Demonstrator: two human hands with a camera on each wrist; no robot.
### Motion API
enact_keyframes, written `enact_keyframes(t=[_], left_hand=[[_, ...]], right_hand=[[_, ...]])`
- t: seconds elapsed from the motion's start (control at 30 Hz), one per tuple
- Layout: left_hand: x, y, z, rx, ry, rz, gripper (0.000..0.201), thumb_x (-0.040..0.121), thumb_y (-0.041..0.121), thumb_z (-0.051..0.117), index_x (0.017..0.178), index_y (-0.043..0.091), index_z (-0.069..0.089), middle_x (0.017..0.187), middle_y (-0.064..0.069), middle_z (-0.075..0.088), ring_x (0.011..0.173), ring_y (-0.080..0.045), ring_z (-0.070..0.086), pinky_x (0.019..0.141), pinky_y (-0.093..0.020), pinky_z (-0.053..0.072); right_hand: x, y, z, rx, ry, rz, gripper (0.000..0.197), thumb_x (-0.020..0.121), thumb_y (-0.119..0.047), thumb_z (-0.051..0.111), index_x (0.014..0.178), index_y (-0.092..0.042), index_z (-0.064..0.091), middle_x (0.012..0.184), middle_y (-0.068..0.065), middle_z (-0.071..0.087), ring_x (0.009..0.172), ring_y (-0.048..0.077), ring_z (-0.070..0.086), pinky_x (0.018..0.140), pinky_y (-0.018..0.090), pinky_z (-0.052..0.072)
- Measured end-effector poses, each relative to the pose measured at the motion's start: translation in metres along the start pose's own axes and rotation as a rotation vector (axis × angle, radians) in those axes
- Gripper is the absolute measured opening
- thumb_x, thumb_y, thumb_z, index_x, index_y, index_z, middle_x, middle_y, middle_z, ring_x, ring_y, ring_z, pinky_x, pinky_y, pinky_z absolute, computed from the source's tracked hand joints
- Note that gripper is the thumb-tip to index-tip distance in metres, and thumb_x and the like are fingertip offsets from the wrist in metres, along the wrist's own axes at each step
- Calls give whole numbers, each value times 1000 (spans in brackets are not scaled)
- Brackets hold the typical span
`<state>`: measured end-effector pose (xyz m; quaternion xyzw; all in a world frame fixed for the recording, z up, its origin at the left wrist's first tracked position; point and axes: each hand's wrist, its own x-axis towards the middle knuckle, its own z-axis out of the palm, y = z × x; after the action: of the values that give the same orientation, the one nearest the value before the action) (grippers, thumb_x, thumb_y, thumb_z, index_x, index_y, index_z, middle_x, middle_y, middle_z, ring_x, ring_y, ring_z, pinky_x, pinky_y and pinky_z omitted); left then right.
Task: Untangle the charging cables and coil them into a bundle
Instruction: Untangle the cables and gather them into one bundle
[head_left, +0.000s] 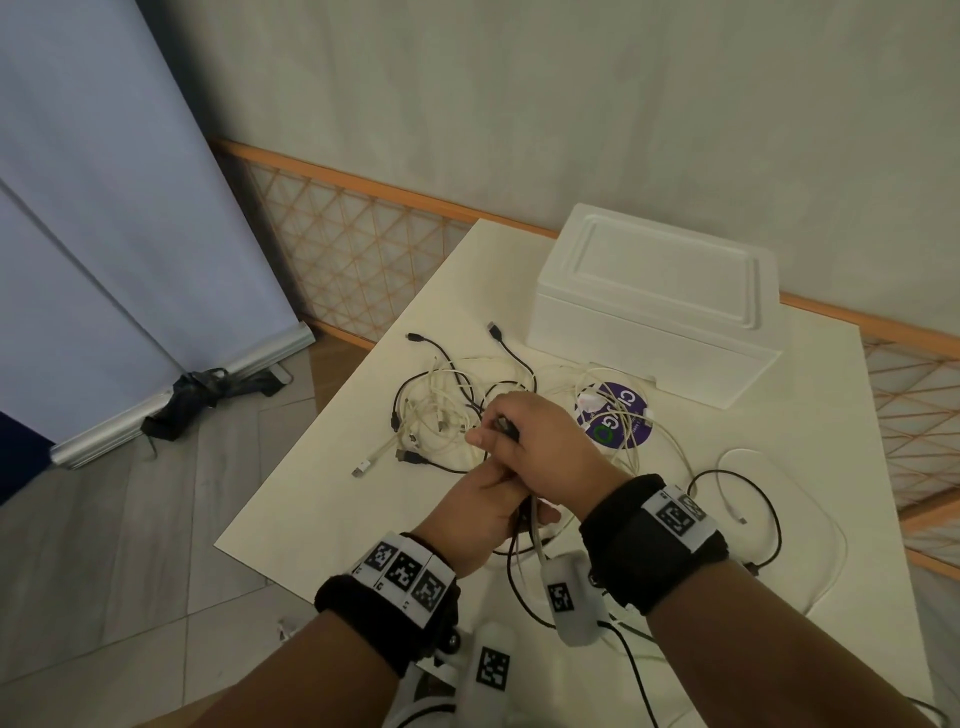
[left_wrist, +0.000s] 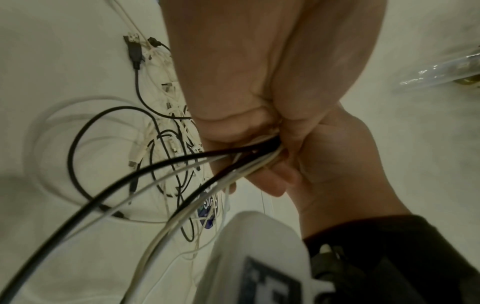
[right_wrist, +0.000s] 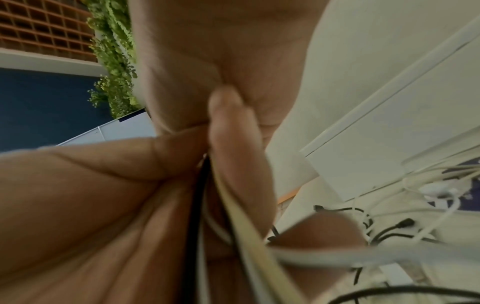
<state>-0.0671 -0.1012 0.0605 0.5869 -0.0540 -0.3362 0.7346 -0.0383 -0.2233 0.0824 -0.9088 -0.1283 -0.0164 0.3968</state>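
My two hands meet above the middle of the white table (head_left: 322, 499). My right hand (head_left: 501, 434) lies on top and pinches a black plug (head_left: 508, 427) at its fingertips. Just under it, my left hand (head_left: 493, 486) grips a bunch of black and white cables (head_left: 525, 545) that hangs down toward me. In the left wrist view the held strands (left_wrist: 166, 164) run out from between both hands (left_wrist: 262, 144). In the right wrist view the same cables (right_wrist: 201, 201) pass between palm and fingers. A loose tangle of cables (head_left: 441, 410) lies on the table beyond my hands.
A white foam box (head_left: 654, 306) stands at the back right of the table. A purple round disc (head_left: 618, 415) lies under cables to the right of my hands. More black and white cable loops (head_left: 769, 519) trail near the right edge. The floor lies to the left.
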Motion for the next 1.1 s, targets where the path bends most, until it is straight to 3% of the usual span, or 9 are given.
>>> enact_keyframes(t=[0.17,0.23,0.3,0.4,0.5,0.63,0.87,0.97,1.1], left_hand=[[5,-10,0,-5,91,33,31,79,23,54,99,2,63,90,-17,63,89,-30,59,86,-46,47],[8,-13,-1,-77,138,51,41,84,25,51,119,3,54,114,-18,59,108,-30,56,97,-48,44],[11,-8,-7,-213,210,57,25,92,21,49,107,1,54,100,-17,59,96,-28,57,88,-42,48],[17,14,-25,-488,344,50,30,100,22,42,72,13,45,53,0,40,47,-13,43,47,-26,44],[24,30,-68,-662,577,162,30,101,20,38,71,19,43,49,7,33,39,-7,31,37,-18,30],[9,29,-129,-627,863,144,32,100,22,41,68,21,38,50,8,28,35,-5,22,32,-18,16],[1,3,-51,860,267,124,33,92,48,49,86,18,61,81,-1,63,73,-15,57,70,-36,45],[2,-8,-5,888,61,103,41,98,46,39,100,10,59,95,-7,67,90,-20,62,87,-41,48],[-2,-11,2,790,54,33,49,98,47,35,100,5,61,93,-11,69,84,-16,65,84,-27,50]], right_hand=[[-2,5,6,67,-138,-80,46,92,-46,51,127,-15,54,112,-3,56,103,1,48,88,16,36],[-8,5,10,191,-215,39,81,90,-45,56,152,-28,5,144,-3,32,126,-1,36,103,18,29],[-15,3,13,314,-232,201,104,87,-44,60,145,-33,-25,140,0,39,107,-7,53,93,13,38],[-30,-2,21,427,-397,386,85,87,-34,66,146,-32,5,95,-2,67,71,13,65,64,20,52],[-53,9,22,133,-517,324,10,92,-31,58,96,-22,55,68,-4,53,55,10,49,52,17,41],[-88,50,-6,-77,-413,344,39,93,-50,47,77,-15,51,72,-2,50,71,16,52,65,26,38],[-76,17,1,-668,-414,108,34,99,-43,34,93,-16,54,94,4,61,92,25,59,69,32,39],[-65,3,6,-816,-293,-80,30,93,-19,36,83,-11,63,79,6,64,71,25,64,55,29,38],[-73,8,4,-735,-361,148,35,92,-46,46,96,-17,65,92,2,66,86,23,63,64,31,41]])
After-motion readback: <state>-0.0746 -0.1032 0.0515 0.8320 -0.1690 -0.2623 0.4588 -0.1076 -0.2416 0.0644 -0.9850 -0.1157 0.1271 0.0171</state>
